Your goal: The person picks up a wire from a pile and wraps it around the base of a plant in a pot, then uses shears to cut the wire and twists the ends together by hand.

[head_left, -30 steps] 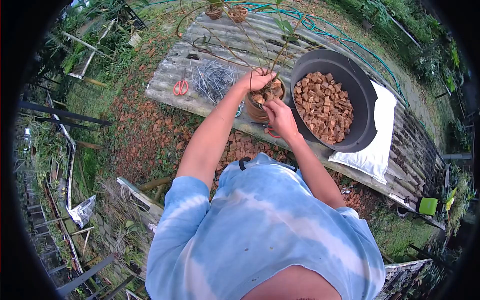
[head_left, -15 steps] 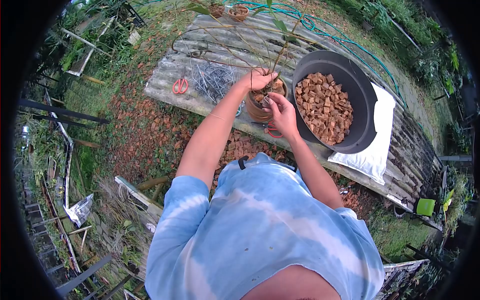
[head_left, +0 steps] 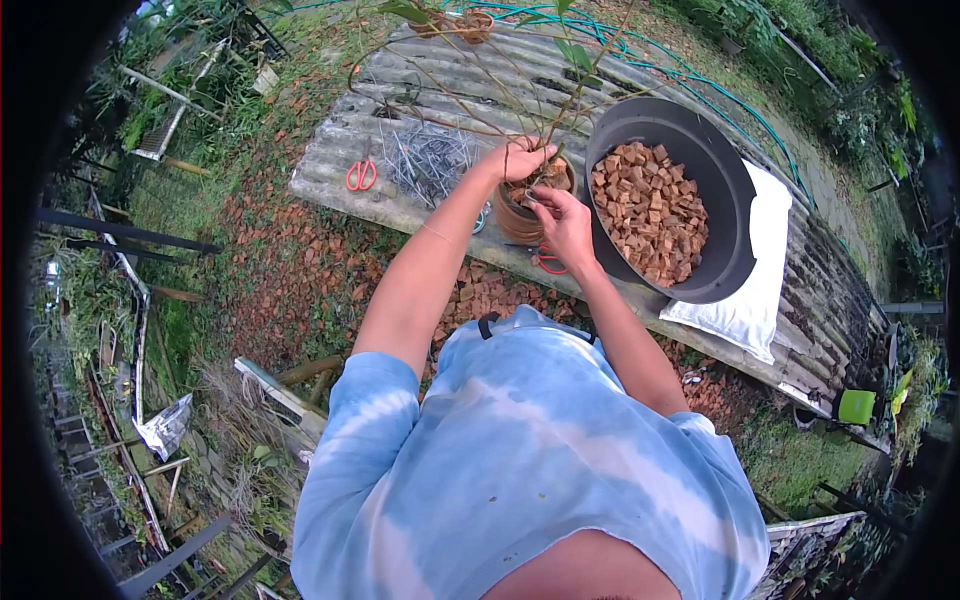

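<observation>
Grip of the right hand (head_left: 566, 225): thumb and forefinger look drawn close together at the near rim of the brown pot (head_left: 517, 227), but I cannot tell whether they meet or clamp on something small. Near the right wrist, red-handled scissors (head_left: 549, 260) lie at the near edge of the counter (head_left: 325, 165); shifting them inward would keep them from being knocked off.

The pot stands upright by that same edge, so pressure is best kept downward rather than toward the body, with the base square on the ridges. The left hand (head_left: 518, 160) is farther in, at the base of the stems (head_left: 565, 110); how tightly its fingers close is hidden. Steadying low, just above the chunks (head_left: 558, 178) in the pot, seems wise, because the long tops spread wide and could lever the plant about. Short, light finger movements suit such a crowded surface.

Just right of the pot, a black tub (head_left: 735, 225) of brown cubes (head_left: 650, 212) sits partly over a white sack (head_left: 762, 318). Toward the left edge lie a heap of thin rods (head_left: 430, 162) and second scissors (head_left: 361, 176). Small pots (head_left: 476, 30) stand by the far edge.
</observation>
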Motion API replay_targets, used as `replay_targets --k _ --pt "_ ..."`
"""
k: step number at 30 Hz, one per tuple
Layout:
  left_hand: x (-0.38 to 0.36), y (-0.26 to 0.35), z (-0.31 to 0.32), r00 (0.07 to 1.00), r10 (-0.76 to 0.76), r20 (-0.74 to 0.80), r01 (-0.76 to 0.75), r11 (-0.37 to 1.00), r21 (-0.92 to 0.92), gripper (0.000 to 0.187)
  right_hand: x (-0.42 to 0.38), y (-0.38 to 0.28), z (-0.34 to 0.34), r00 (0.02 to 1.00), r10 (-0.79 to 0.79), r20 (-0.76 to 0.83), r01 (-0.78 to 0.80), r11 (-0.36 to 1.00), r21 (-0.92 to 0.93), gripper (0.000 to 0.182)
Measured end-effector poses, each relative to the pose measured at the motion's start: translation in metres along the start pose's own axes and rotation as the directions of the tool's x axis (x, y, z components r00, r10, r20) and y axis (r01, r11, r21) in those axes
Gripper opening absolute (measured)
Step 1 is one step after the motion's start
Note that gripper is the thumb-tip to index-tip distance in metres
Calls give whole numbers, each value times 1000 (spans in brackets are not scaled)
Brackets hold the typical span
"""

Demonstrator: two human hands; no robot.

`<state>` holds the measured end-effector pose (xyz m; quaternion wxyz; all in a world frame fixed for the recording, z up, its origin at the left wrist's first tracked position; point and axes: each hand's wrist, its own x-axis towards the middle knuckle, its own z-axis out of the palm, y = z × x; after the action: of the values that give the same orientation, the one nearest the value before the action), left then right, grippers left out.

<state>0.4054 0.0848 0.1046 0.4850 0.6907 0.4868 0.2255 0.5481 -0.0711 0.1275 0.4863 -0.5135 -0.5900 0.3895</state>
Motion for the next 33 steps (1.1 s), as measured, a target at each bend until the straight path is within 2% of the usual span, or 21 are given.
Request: replay_targets --k 2,6,8,12,14,18,21,23,30,33 --pt "-3 8 -1 998 -51 -25 53 991 124 39 4 -7 -2 999 -16 43 20 996 -89 22" --pt "-9 20 -8 998 -50 24 46 986 163 44 5 -10 -8 996 -36 78 53 971 -235 25" --pt "1 5 -9 996 -4 89 -7 993 121 47 1 -6 -14 992 -120 41 126 957 -260 26" --pt "-24 51 -19 994 -69 90 42 961 275 48 4 -7 -24 966 -245 78 256 893 -370 31" --pt "-6 24 -15 993 -65 98 38 966 256 49 6 -9 -23 958 -265 112 288 867 -407 32" --pt "-19 39 -22 990 1 139 -39 963 266 49 4 -10 -18 949 -260 180 314 837 -448 35" --pt "-28 44 -19 997 19 73 -36 970 240 49 3 -13 -14 936 -271 226 349 806 -478 37" --pt "-34 44 -20 996 16 89 -30 987 161 49 6 -11 -13 924 -273 268 374 790 -486 37" --pt "-44 55 -23 997 -25 74 18 996 88 47 12 -7 -10 914 -307 267 402 776 -487 31" --pt "-28 27 -18 998 19 61 -20 1000 5 42 17 -2 -7 907 -346 240 421 766 -486 27"
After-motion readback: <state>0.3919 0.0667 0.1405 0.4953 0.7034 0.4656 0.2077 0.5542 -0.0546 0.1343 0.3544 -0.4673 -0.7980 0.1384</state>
